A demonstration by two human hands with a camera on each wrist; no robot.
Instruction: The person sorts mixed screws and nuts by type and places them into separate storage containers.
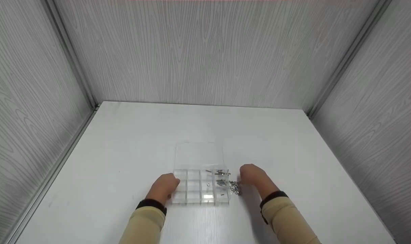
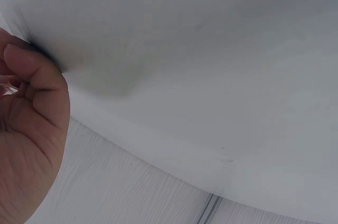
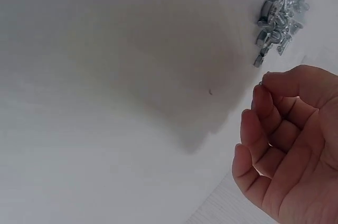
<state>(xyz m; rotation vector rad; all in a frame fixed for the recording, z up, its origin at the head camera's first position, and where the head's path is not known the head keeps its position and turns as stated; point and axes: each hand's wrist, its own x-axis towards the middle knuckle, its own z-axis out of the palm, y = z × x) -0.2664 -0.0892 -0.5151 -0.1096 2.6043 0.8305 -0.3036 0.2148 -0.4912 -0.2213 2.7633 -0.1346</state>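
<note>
Clear plastic box, metal pieces mid-sort

At the left, the left hand (image 1: 164, 186) grips the side edge of the divided box (image 1: 193, 185), thumb over the wall, apparently steadying it on the white desk (image 1: 124, 142). The lid (image 1: 199, 154) lies folded back behind it. The two left columns show no pieces; the third has a nut (image 1: 208, 184) in its middle compartment. In the right column, long screws (image 1: 222, 172) fill the rear compartment and stick out past its walls, more screws (image 1: 220, 182) lie in the middle one, and one small piece (image 1: 222, 195) lies in the front. Just beyond the box's right wall is a loose pile (image 3: 277, 23) of mixed hardware. Beside it, the right hand (image 1: 254, 178) pinches a tiny piece (image 3: 260, 83), too small to identify, between thumb and forefinger.

Sorting one piece at a time seems the step in hand; the next move likely calls for carrying this one left into its matching compartment.
</note>
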